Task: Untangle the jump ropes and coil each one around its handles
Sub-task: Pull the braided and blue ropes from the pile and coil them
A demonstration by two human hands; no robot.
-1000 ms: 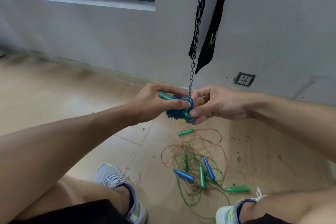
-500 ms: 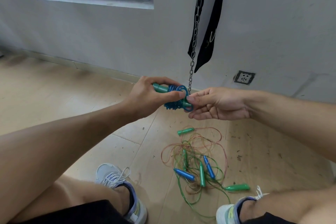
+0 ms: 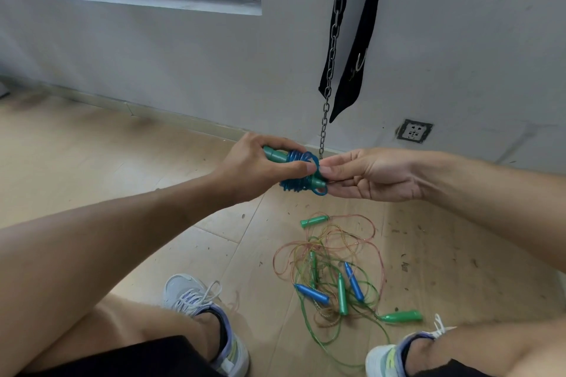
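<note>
Blue plastic rope wound on green handles [image 3: 298,170], held above the floor.
Left hand [image 3: 257,167] gripped the bundle; right hand [image 3: 372,174] fingers [image 3: 329,170] pinched its end loop.

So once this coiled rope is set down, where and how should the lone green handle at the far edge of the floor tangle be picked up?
Probably by the middle of its body, from above. The green handle lies flat on the floor at the far edge of the tangle, clear of most loops, with only its own cord leaving one end. Fingers can close across its narrow width, away from that cord end.
</note>
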